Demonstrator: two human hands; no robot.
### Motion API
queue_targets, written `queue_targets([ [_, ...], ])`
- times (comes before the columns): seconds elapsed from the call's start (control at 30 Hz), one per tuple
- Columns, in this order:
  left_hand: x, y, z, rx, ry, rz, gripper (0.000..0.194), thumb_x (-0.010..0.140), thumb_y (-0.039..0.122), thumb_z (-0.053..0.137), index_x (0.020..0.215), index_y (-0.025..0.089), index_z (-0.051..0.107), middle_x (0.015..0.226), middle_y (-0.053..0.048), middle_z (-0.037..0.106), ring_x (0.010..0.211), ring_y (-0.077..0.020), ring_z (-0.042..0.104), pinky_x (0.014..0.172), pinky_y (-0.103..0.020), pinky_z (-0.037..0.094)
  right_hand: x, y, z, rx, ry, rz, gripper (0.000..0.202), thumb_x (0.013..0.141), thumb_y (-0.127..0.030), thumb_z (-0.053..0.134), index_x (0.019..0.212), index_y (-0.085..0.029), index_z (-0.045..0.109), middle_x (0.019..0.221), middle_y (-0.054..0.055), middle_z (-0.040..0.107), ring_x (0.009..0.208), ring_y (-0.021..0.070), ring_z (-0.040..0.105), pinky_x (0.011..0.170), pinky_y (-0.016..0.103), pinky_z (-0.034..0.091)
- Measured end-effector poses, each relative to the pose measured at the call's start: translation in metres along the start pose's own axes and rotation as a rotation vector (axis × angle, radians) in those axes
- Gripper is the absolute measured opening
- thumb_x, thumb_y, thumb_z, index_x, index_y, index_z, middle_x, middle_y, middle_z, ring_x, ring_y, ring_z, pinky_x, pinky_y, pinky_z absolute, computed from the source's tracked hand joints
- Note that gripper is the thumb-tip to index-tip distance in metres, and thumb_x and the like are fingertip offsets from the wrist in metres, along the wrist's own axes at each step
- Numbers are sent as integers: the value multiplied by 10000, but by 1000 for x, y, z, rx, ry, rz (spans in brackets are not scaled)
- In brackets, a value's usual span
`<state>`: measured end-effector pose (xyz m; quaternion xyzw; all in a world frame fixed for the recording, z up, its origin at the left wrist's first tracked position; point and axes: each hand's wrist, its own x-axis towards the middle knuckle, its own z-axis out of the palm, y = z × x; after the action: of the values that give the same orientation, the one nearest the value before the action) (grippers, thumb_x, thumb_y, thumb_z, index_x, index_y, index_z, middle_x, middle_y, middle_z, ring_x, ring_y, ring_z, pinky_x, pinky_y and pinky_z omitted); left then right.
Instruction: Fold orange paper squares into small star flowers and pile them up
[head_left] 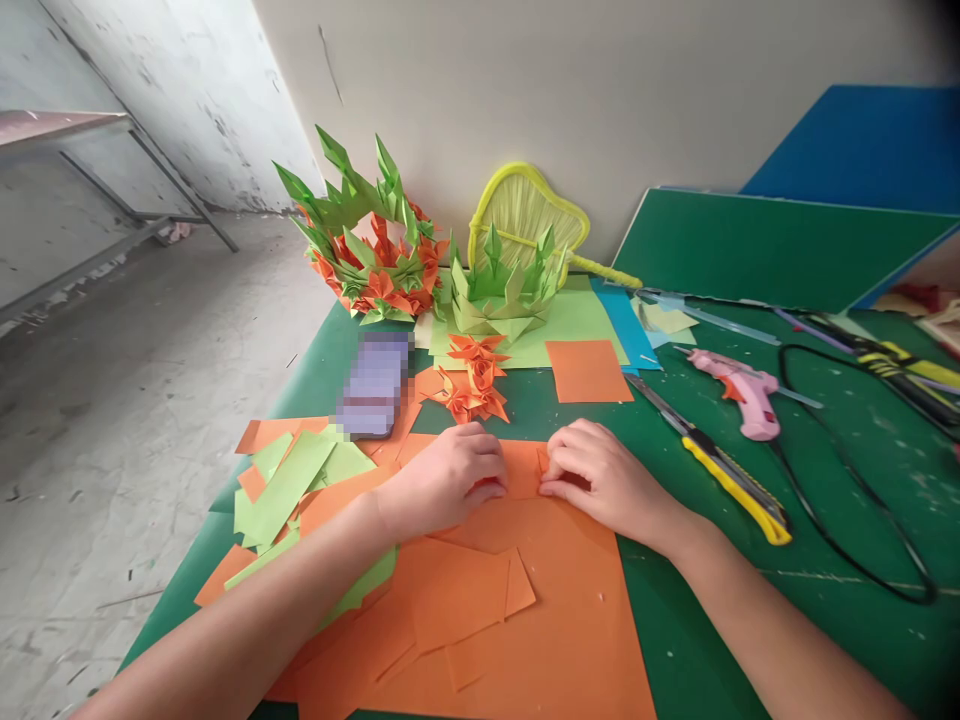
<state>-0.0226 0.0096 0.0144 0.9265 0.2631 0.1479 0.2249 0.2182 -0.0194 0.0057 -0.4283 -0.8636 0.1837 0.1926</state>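
My left hand (463,470) is closed, its curled fingers at the left end of a small piece of orange paper (523,470). At the other end, my right hand (600,480) pinches the paper between thumb and fingers, where a small fold shows. Beneath both hands lies a large orange sheet (570,610) with loose orange offcuts (465,590) on it. Just beyond my left hand sit several folded orange paper flowers (476,380). An orange paper square (589,371) lies flat past my right hand.
Green and orange scraps (289,490) and a blurred phone (375,385) lie left. Behind stand a green-orange paper ring (375,270), a green paper crown (506,300) and a yellow fan (525,205). Rightward are a yellow cutter (739,490) and a corded pink glue gun (739,390).
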Motion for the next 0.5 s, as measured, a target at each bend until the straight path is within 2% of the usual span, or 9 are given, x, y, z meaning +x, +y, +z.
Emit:
queue_targets([
  [0.17,-3,-2,-5,-40,-62,-121,171,874,115,522,795,173,663,807,-25,666,789,-156,568,771,-277,446,0,-1,-9,7,-66,102,231,879,-226,642,680,-200,526,735,3,565,789,176,488,719,303,409],
  [0.33,-2,8,-10,28,-91,-168,199,873,77,462,818,167,631,798,-25,657,758,-160,564,724,-280,445,-2,3,-14,9,-84,180,229,873,-234,641,680,-206,521,737,3,568,786,181,501,687,298,410],
  [0.43,-3,13,-9,67,-115,-174,212,863,62,433,856,164,619,827,-38,642,774,-172,557,697,-281,453,-4,3,-16,24,-55,157,181,860,-218,646,727,-210,525,808,16,584,840,195,517,725,315,431],
  [0.5,-3,14,-6,75,-109,-150,223,859,65,429,853,163,628,880,-51,629,808,-175,559,733,-286,469,-4,1,-15,62,-12,100,122,851,-183,642,785,-214,544,882,30,592,906,204,530,787,331,445],
])
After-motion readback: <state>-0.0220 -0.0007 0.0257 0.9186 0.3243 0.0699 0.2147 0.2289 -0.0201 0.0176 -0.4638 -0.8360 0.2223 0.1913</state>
